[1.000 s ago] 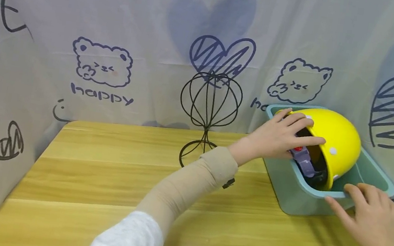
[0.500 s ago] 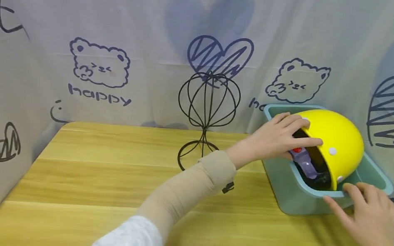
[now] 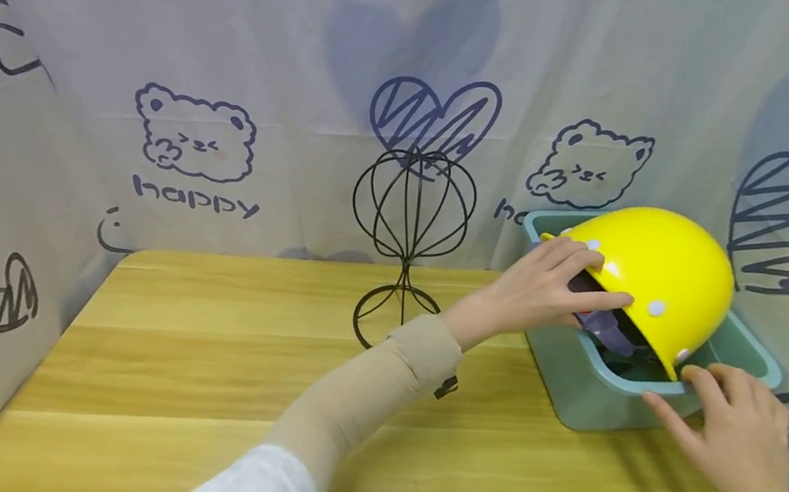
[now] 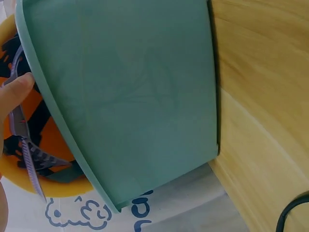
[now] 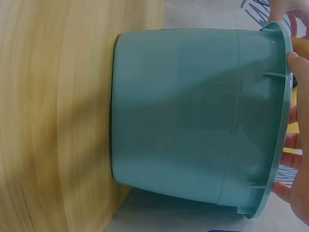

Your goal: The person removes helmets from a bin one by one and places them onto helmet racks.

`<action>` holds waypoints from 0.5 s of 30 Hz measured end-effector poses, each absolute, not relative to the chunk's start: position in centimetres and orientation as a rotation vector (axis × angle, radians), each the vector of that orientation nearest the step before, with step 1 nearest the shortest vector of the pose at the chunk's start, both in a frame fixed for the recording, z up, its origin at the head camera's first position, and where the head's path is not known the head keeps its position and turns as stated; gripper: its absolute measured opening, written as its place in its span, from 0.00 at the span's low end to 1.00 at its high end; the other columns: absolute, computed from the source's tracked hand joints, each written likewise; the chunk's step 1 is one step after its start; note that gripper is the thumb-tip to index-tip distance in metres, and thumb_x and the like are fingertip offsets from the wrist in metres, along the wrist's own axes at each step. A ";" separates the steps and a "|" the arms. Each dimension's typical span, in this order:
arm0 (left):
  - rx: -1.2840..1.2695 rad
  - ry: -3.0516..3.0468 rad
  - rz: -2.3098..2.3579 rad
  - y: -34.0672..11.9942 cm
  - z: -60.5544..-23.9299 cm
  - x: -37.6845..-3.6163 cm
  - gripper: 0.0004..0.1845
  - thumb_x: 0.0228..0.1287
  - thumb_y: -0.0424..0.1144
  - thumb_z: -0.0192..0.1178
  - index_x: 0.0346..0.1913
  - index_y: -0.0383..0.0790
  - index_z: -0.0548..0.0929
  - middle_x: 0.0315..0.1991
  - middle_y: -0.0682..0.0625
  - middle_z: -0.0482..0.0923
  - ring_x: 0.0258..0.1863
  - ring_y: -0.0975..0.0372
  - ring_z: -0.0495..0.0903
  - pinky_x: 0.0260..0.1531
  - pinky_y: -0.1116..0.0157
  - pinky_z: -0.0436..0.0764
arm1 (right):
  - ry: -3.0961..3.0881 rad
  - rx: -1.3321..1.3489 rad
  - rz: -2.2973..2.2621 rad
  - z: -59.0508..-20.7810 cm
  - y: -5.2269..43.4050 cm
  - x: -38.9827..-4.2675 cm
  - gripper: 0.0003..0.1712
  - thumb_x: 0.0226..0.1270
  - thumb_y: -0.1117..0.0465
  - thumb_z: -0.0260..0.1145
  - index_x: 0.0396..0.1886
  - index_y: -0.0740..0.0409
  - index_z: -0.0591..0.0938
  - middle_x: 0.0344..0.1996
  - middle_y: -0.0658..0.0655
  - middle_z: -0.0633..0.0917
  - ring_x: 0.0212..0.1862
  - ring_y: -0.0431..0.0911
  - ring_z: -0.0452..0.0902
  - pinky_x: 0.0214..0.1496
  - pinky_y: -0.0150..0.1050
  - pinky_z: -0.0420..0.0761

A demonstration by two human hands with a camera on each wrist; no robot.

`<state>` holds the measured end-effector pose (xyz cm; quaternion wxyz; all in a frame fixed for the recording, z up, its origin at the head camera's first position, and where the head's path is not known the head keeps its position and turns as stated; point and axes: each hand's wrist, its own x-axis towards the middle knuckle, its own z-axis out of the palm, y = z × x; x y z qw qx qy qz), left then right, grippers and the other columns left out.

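Your left hand (image 3: 547,288) has its grip on the near-left rim of the yellow helmet (image 3: 656,270): the fingers curl over the edge while the thumb reaches under it toward the purple strap (image 3: 610,331). The helmet sits tilted, dome up, its lower edge down inside the teal bin (image 3: 572,380) and its crown above the bin's rim. In the left wrist view you can see the orange lining and that strap (image 4: 26,154) past the bin wall (image 4: 135,96). Your right hand (image 3: 736,428) has no grip closed on anything; its fingers lie fairly straight on the bin's near rim, just beside the helmet's lower edge. The bin stands at the far right corner of the wooden worktop (image 3: 208,388), against the printed curtain (image 3: 211,44). A black wire stand (image 3: 412,232) is to the bin's left.
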<state>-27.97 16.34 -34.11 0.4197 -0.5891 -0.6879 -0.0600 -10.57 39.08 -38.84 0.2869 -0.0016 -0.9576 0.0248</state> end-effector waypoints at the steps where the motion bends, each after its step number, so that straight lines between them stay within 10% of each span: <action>1: -1.462 -1.710 -0.154 16.3 -34.3 -27.9 0.26 0.56 0.64 0.48 0.58 0.66 0.68 0.52 0.47 0.66 0.55 0.56 0.64 0.61 0.60 0.61 | -2.560 -0.007 0.063 -38.8 39.1 -10.6 0.35 0.41 0.37 0.67 0.40 0.59 0.74 0.43 0.65 0.69 0.49 0.63 0.60 0.51 0.63 0.57; 15: -1.422 -1.650 -0.143 15.0 -34.0 -27.9 0.22 0.57 0.63 0.48 0.56 0.69 0.68 0.52 0.47 0.67 0.54 0.55 0.66 0.59 0.55 0.64 | -2.514 0.031 0.053 -38.8 38.9 -10.6 0.34 0.37 0.40 0.70 0.39 0.59 0.74 0.42 0.65 0.70 0.47 0.63 0.61 0.51 0.63 0.58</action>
